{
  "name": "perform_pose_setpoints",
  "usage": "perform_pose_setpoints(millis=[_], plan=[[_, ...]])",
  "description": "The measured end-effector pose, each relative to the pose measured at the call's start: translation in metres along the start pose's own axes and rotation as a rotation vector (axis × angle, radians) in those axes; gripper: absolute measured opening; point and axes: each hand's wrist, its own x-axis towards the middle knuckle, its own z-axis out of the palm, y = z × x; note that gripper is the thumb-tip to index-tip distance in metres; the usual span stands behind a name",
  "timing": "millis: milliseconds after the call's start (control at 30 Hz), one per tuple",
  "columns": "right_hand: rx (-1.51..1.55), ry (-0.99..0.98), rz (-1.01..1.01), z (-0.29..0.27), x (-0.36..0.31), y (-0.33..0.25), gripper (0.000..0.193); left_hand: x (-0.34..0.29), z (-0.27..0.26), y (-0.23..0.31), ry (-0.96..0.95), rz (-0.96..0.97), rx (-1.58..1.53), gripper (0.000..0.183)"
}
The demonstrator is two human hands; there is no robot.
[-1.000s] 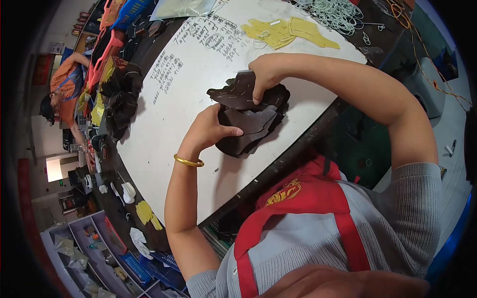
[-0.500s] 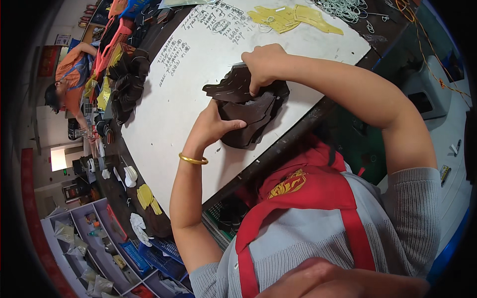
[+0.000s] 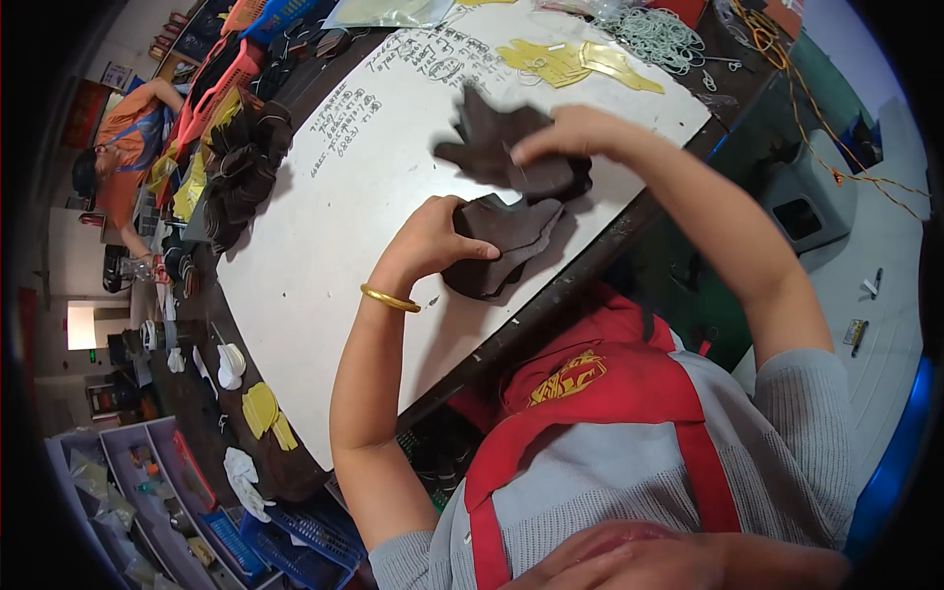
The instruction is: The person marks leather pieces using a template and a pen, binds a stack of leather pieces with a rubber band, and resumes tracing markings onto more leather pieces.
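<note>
My left hand (image 3: 433, 241) is closed on the edge of a stack of dark brown, leather-like cut pieces (image 3: 519, 228), its thumb lying across the top. The stack is close to the near edge of a white board (image 3: 324, 236). Just beyond it, my right hand (image 3: 575, 136) grips a second bundle of dark brown cut pieces (image 3: 487, 133) with jagged, fanned edges, somewhat blurred by motion. This bundle is apart from the stack on its left side and overlaps its far right in view.
Yellow cut pieces (image 3: 551, 64) and a heap of pale green cord (image 3: 659, 41) are at the board's far side. Dark piles (image 3: 241, 162) stand to the left, beside a co-worker in orange (image 3: 128, 138). Blue baskets (image 3: 305, 541) sit at the lower left.
My right hand has moved slightly right and nearer, lifting its bundle away from the stack under my left hand and turning it. My left hand stays nearly in place on the stack.
</note>
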Motion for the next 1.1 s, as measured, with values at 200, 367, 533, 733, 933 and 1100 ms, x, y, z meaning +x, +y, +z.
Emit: perform_pose_setpoints(millis=[200,367,533,733,933,1100], plan=[[-0.252,-0.027,0.156,0.016,-0.01,-0.022,0.099,0.004,0.001,0.001,-0.047,0.031,-0.063,0.069],[-0.35,0.057,0.124,0.025,-0.012,-0.043,0.094,0.007,0.019,0.0,-0.23,0.084,-0.154,0.066],[-0.445,0.196,-0.152,0.035,-0.014,-0.048,0.082,-0.029,0.042,0.002,0.133,0.151,0.11,0.073],[-0.477,0.397,-0.283,0.007,-0.043,-0.073,0.071,-0.09,0.011,-0.043,0.696,0.057,0.084,0.067],[-0.704,0.195,-0.386,0.039,-0.015,-0.057,0.067,-0.041,0.033,-0.03,0.751,-0.338,0.166,0.059],[-0.676,0.232,-0.397,0.043,0.011,-0.068,0.064,-0.02,0.025,-0.021,0.772,-0.403,0.155,0.057]])
